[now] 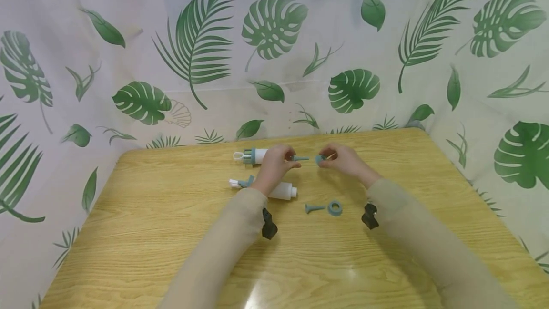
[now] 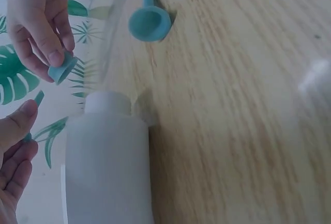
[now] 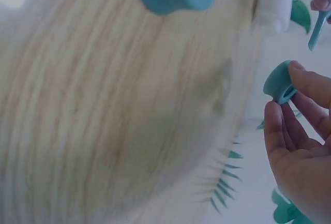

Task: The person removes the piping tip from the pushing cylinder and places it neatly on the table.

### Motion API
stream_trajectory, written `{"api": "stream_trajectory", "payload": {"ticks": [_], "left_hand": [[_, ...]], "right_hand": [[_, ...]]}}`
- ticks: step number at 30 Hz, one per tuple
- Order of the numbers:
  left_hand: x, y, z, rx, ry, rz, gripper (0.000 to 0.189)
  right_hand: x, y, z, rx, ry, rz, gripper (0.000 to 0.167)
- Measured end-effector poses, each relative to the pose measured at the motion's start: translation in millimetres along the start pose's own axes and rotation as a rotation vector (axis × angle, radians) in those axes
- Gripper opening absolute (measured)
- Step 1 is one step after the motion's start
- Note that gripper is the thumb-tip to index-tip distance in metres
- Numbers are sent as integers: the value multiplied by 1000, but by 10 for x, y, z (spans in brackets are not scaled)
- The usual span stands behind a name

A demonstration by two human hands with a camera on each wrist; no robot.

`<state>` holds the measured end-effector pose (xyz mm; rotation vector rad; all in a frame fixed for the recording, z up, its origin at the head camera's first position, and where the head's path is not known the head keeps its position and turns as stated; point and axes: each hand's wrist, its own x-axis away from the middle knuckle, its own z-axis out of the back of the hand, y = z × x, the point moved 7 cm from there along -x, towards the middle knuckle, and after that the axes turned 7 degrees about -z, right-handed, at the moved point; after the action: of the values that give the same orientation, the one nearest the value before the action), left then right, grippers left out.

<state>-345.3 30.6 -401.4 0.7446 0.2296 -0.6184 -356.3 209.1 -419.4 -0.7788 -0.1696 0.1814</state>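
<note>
Between the thumb and fingers of my left hand (image 1: pixel 276 162) is a slim blue-green nozzle (image 1: pixel 302 159), its narrow end pointing right. A blue-green screw ring (image 3: pixel 278 83) is pinched in my right hand (image 1: pixel 345 160), a short gap from the nozzle's tip. Under my left wrist lies a white bottle (image 1: pixel 283 190) on its side, its bare neck facing right. A second flared nozzle (image 1: pixel 315 208) and another blue-green ring (image 1: pixel 335 208) lie side by side on the table, nearer to me. My left fingers cover the nozzle's wide end.
Farther back lies another white bottle (image 1: pixel 259 155) with a blue-green slotted end and a white loop, partly behind my left hand. A white and blue-green piece (image 1: pixel 241 183) lies left of the near bottle. Leaf-printed cloth (image 1: pixel 274 94) hangs behind the wooden table (image 1: pixel 150 232).
</note>
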Motion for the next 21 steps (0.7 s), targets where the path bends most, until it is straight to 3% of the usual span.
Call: {"api": "stream_trajectory", "payload": {"ticks": [8, 16, 21], "left_hand": [[-205, -6, -294, -154, -151, 41, 26], [-290, 22, -527, -409, -275, -31, 31], [-316, 31, -624, -512, -305, -80, 29]], "right_hand": [[-151, 173, -60, 33, 3, -22, 34], [-142, 194, -101, 29, -27, -13, 35], [-132, 193, -118, 69, -34, -51, 34]]}}
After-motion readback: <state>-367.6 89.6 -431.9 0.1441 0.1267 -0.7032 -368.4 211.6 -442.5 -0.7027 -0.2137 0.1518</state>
